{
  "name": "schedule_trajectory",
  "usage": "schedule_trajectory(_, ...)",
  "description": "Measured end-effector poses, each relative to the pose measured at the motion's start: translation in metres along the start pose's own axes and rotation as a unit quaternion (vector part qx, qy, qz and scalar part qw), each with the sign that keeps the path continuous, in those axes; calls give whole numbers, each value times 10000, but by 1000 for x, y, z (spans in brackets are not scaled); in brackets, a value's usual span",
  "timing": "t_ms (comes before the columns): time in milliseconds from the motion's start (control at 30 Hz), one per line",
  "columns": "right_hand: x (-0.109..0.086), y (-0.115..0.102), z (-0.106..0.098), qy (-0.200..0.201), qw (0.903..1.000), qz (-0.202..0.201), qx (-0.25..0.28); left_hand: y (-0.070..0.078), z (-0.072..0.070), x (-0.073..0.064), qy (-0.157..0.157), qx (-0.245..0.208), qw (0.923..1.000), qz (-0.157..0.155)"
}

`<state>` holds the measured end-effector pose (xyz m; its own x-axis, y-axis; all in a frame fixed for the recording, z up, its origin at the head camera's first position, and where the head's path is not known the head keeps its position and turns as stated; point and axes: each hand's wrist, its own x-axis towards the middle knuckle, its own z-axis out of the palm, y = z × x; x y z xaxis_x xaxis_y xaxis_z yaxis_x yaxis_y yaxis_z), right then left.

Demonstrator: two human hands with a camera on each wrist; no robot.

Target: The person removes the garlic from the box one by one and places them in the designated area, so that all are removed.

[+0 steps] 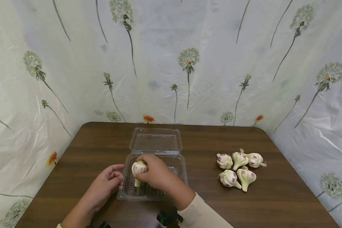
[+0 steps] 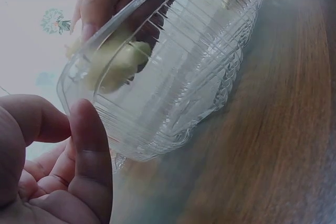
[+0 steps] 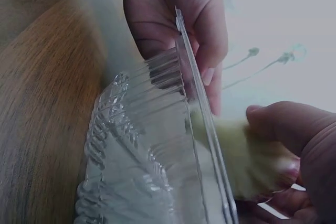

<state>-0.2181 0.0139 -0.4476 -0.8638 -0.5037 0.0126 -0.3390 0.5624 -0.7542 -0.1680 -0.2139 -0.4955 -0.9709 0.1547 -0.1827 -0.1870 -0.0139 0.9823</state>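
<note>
A garlic bulb (image 1: 139, 167) with purple streaks is gripped between the thumb and fingers of my right hand (image 1: 155, 172). It hangs stem down over the left part of a clear plastic clamshell container (image 1: 183, 172), whose lid (image 1: 156, 139) lies folded back. The left wrist view shows the bulb's stem (image 2: 137, 51) through the clear wall. At the container's left rim, my left hand (image 1: 105, 185) pinches the edge between thumb (image 2: 86, 135) and index finger. My right hand and forearm hide part of the tray's inside.
Several more garlic bulbs (image 1: 239, 169) lie grouped on the brown wooden table (image 1: 205, 209), right of the container. A flower-printed sheet (image 1: 205, 79) hangs behind the table and along both sides.
</note>
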Motion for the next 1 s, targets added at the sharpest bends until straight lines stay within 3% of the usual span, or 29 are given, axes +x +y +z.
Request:
schedule_trajectory(667, -34, 10, -12, 718, 9875, 141, 1398, 1, -1, 1, 90, 64, 9999, 6)
schedule_trajectory(1000, -52, 15, -11, 1109, 9809, -2, 1599, -1, -1, 1, -39, -4, 10000, 29)
